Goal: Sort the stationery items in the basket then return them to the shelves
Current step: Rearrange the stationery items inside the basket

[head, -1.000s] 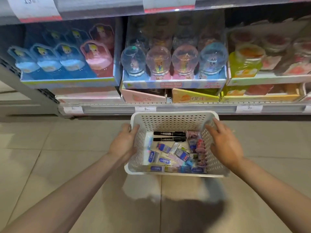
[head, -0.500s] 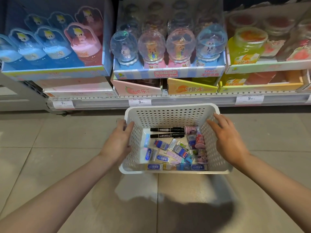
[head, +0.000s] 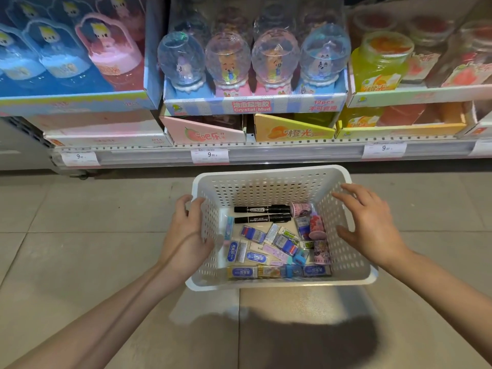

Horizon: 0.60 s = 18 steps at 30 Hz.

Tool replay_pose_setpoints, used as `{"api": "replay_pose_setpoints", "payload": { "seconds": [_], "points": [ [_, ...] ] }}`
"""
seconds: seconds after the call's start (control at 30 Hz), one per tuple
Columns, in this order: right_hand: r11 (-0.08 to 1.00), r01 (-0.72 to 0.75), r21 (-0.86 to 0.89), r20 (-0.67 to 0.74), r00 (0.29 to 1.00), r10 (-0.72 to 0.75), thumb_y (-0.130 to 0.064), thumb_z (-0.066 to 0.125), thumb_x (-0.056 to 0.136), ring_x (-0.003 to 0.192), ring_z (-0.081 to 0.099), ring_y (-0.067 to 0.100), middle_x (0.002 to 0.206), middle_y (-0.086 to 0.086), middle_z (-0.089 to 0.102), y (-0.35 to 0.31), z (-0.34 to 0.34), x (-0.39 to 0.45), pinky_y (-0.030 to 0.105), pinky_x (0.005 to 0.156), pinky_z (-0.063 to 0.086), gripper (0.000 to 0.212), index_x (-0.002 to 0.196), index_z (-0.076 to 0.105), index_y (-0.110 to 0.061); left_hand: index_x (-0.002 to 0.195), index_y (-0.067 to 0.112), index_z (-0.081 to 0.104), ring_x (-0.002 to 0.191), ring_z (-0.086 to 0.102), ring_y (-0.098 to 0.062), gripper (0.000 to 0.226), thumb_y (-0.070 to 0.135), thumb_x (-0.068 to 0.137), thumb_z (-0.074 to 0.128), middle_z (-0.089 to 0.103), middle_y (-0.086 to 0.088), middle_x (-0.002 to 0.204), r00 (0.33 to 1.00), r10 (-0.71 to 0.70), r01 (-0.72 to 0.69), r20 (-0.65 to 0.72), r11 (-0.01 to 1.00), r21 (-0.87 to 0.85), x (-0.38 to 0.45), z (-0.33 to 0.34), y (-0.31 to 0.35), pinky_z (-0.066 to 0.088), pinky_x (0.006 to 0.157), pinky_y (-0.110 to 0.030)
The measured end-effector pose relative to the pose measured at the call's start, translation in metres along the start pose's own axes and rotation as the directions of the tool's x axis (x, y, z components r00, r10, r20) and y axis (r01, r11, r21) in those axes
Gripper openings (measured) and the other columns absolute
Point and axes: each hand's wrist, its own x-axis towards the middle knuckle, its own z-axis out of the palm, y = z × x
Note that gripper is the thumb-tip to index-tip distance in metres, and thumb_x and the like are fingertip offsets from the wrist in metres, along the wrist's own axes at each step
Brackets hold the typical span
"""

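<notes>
The white plastic basket with round holes (head: 266,187) sits on the grey tiled floor (head: 80,222), just in front of the low shop shelf (head: 266,153). It looks nearer and lower in the view than a moment ago, and the shelf boxes look bigger, so more of the writing can be read now.

The left hand (head: 185,233) is still against the left wall of the basket, with the fingers bent over the rim and the thumb low on the wall. The right hand (head: 370,225) has pulled back a little. Its fingers are spread and fairly straight, and it holds nothing. I cannot tell if it touches the right wall.

Inside the basket lie two black marker pens (head: 262,213) near the far wall. One has small white writing that seems to say "Permanent Marker". Below them is a heap of small erasers in blue and white wrappers (head: 255,255). Pink patterned tape rolls (head: 315,227) stand along the right side.

On the shelf, a blue striped box (head: 253,105) holding clear round globes with tiny toys reads "Crystal Mud" and "12pcs". A yellow jar (head: 378,65) stands to the right. A pink box (head: 205,133) and an orange box (head: 292,133) under them have Chinese writing. White price tags (head: 210,155) on the shelf edge say "9.90".
</notes>
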Motion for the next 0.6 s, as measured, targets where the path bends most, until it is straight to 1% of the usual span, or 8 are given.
{"api": "replay_pose_setpoints", "payload": {
  "seconds": [0.03, 0.1, 0.2, 0.27, 0.33, 0.5, 0.6],
  "points": [
    [1.000, 0.003, 0.008, -0.008, 1.000, -0.002, -0.017, 0.088, 0.054, 0.116, 0.052, 0.039, 0.127, 0.016, 0.055, -0.001, -0.003, 0.000, 0.050, 0.093, 0.041, 0.072, 0.120, 0.060, -0.009, 0.135, 0.005, 0.038, 0.115, 0.045, -0.032, 0.078, 0.006, 0.067, 0.076, 0.026, -0.015, 0.140, 1.000, -0.015, 0.014, -0.015, 0.999, -0.047, 0.000, 0.003, 0.001, 0.047, 0.084, -0.031],
    [0.999, 0.038, 0.029, -0.031, 0.999, -0.038, -0.025, 0.087, 0.057, 0.118, 0.051, 0.035, 0.127, 0.013, 0.056, -0.003, -0.006, 0.000, 0.047, 0.096, 0.035, 0.069, 0.119, 0.061, -0.011, 0.133, 0.004, 0.040, 0.113, 0.046, -0.032, 0.078, 0.004, 0.065, 0.078, 0.027, -0.015, 0.139, 0.999, -0.026, 0.022, -0.043, 0.994, -0.106, 0.000, 0.010, 0.003, 0.044, 0.082, -0.027],
    [0.988, 0.097, 0.117, -0.007, 0.995, -0.097, -0.026, 0.084, 0.064, 0.117, 0.052, 0.030, 0.127, 0.009, 0.055, -0.013, -0.007, 0.008, 0.038, 0.096, 0.038, 0.064, 0.122, 0.059, -0.012, 0.132, 0.003, 0.041, 0.105, 0.049, -0.030, 0.078, 0.004, 0.064, 0.080, 0.027, -0.016, 0.139, 0.997, -0.028, 0.018, -0.075, 0.992, -0.126, 0.000, 0.016, 0.002, 0.047, 0.078, -0.030],
    [0.976, 0.107, 0.189, 0.048, 0.992, -0.118, -0.028, 0.081, 0.069, 0.117, 0.052, 0.025, 0.127, 0.006, 0.055, -0.022, -0.004, 0.015, 0.030, 0.096, 0.037, 0.065, 0.126, 0.056, -0.011, 0.132, 0.003, 0.041, 0.102, 0.050, -0.029, 0.080, 0.005, 0.063, 0.082, 0.028, -0.016, 0.139, 0.995, -0.037, 0.025, -0.090, 0.991, -0.133, 0.000, 0.018, 0.001, 0.047, 0.076, -0.030],
    [0.966, 0.110, 0.235, 0.098, 0.986, -0.136, -0.031, 0.076, 0.073, 0.119, 0.051, 0.021, 0.128, 0.003, 0.055, -0.032, 0.001, 0.024, 0.025, 0.097, 0.036, 0.065, 0.131, 0.052, -0.013, 0.131, 0.003, 0.041, 0.103, 0.050, -0.029, 0.080, 0.006, 0.063, 0.082, 0.029, -0.015, 0.138, 0.994, -0.034, 0.019, -0.104, 0.991, -0.134, -0.001, 0.019, 0.000, 0.045, 0.076, -0.028],
    [0.953, 0.072, 0.294, 0.210, 0.968, -0.137, -0.037, 0.074, 0.075, 0.122, 0.047, 0.017, 0.132, 0.000, 0.052, -0.051, 0.031, 0.050, 0.026, 0.098, 0.037, 0.070, 0.136, 0.045, -0.018, 0.132, 0.004, 0.041, 0.106, 0.050, -0.029, 0.080, 0.008, 0.064, 0.083, 0.028, -0.013, 0.139, 0.994, -0.044, 0.030, -0.105, 0.991, -0.134, -0.001, 0.019, 0.001, 0.044, 0.078, -0.026],
    [0.955, 0.031, 0.295, 0.268, 0.957, -0.114, -0.040, 0.074, 0.074, 0.117, 0.050, 0.016, 0.130, -0.001, 0.054, -0.058, 0.053, 0.065, 0.028, 0.097, 0.041, 0.069, 0.134, 0.046, -0.020, 0.133, 0.006, 0.040, 0.111, 0.049, -0.031, 0.081, 0.010, 0.064, 0.083, 0.026, -0.012, 0.141, 0.994, -0.048, 0.034, -0.098, 0.991, -0.132, -0.001, 0.019, 0.001, 0.044, 0.084, -0.026]
  ]
}}
